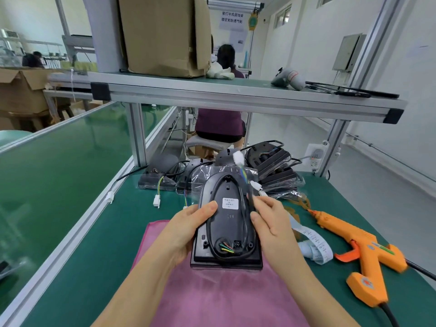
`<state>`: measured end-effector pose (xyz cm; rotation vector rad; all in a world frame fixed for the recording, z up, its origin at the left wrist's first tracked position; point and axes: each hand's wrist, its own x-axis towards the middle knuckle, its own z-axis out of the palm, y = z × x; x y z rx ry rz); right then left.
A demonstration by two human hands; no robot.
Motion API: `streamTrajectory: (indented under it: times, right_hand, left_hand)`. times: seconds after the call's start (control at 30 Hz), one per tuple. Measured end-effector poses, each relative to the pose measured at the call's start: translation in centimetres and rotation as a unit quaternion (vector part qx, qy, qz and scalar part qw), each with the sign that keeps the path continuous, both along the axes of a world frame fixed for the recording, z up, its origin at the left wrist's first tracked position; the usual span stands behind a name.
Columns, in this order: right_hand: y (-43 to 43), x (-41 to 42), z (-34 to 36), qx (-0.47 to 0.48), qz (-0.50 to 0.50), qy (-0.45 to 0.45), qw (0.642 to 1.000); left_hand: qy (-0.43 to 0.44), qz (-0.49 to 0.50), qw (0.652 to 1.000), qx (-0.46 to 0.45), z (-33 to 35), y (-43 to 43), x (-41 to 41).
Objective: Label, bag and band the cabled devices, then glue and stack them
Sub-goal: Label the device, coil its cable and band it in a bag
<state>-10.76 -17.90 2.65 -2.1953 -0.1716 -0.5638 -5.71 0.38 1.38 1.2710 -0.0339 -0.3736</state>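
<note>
Our left hand [188, 230] grips the device [230, 223] by its left edge, thumb pressed flat on the back face. Our right hand [271, 220] pinches the black cable [250, 201] at the device's right side. The device is black with a white label [230, 203], its cable looped round the oval back and coloured wires at the base. We hold it over the pink cloth [212, 298] by the bench's [94, 244] near edge. The glue gun [363, 251] lies toward the right edge, and the bagged devices [271, 166] are piled at the far edge.
</note>
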Motion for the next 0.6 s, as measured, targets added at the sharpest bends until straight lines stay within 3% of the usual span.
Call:
streamTrajectory:
  times: [0.13,0.23,0.37,0.6]
  right_hand:
    - [-0.2,-0.2,-0.3,0.04,0.034,0.04,0.998]
    - [-0.4,-0.2,-0.5,0.161,0.075,0.092,0.98]
    - [-0.8,0.0,-0.9,0.363,0.135,0.198,0.9]
    - [-1.5,-0.1,-1.4,0.457,0.128,0.328,0.817]
  left_hand:
    - [0.001,0.007,1.0,-0.004,-0.4,0.1,-0.9]
    - [-0.002,0.01,1.0,0.006,-0.5,0.1,-1.4]
    - [-0.004,-0.009,1.0,0.005,-0.8,-0.2,-2.3]
    - [-0.004,-0.034,0.999,0.01,-2.0,-0.2,-3.3]
